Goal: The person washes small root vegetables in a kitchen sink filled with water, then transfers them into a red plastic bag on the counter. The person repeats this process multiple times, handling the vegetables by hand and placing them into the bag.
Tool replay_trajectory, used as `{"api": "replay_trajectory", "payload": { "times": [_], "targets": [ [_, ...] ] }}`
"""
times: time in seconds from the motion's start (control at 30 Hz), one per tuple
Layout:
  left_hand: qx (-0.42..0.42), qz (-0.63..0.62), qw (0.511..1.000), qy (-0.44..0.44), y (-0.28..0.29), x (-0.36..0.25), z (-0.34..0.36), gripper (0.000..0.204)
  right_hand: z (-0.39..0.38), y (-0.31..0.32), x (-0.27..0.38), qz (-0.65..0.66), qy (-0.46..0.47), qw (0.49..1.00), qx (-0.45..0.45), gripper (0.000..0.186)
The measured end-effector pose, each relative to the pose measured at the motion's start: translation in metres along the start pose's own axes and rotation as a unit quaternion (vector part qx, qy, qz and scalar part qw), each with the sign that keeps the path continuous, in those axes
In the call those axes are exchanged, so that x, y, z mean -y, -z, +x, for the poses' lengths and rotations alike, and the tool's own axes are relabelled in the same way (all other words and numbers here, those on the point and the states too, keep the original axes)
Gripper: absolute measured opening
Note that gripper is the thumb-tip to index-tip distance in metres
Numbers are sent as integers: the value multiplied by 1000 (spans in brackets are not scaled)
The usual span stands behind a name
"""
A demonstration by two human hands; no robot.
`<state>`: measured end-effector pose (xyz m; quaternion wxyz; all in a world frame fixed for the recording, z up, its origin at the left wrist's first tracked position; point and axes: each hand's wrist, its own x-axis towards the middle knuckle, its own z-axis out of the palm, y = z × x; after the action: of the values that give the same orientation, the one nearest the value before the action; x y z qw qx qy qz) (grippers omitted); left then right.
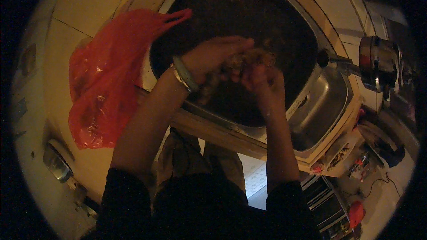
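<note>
Over the large sink basin (307, 40), whose inside looks very dark, both my hands meet around a brownish, lumpy clump (249, 60). My left hand (218, 55) cups it from the left with its fingers stretched along the far side, and two bangles (183, 73) circle that wrist. From the right, my right hand (265, 82) has its fingers bent against the clump. Poor light hides what kind of thing it is. Dim, blurred pieces show below my left palm, and I cannot make out whether they are held or lie in the basin.
A red plastic bag (104, 80) stands on the counter left of the basin. To the right are a smaller steel sink (320, 111), a tap (342, 64) and a metal pot (380, 64). A long-handled pan (58, 164) lies at far left; a dark rack (327, 204) stands at lower right.
</note>
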<state>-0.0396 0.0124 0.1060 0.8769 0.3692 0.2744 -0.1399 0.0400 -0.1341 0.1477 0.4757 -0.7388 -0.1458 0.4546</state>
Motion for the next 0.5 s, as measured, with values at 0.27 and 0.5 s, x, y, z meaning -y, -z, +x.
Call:
{"api": "replay_trajectory", "payload": {
  "times": [0.27, 0.5],
  "targets": [
    [-24, 5, 1000, -18, -5, -1, -4, 31, 3, 7, -6, 102, 15, 992, 72, 23],
    [-121, 179, 959, -184, -12, 0, -2, 26, -4, -1, -16, 140, 63, 988, 23, 26]
  ]
}}
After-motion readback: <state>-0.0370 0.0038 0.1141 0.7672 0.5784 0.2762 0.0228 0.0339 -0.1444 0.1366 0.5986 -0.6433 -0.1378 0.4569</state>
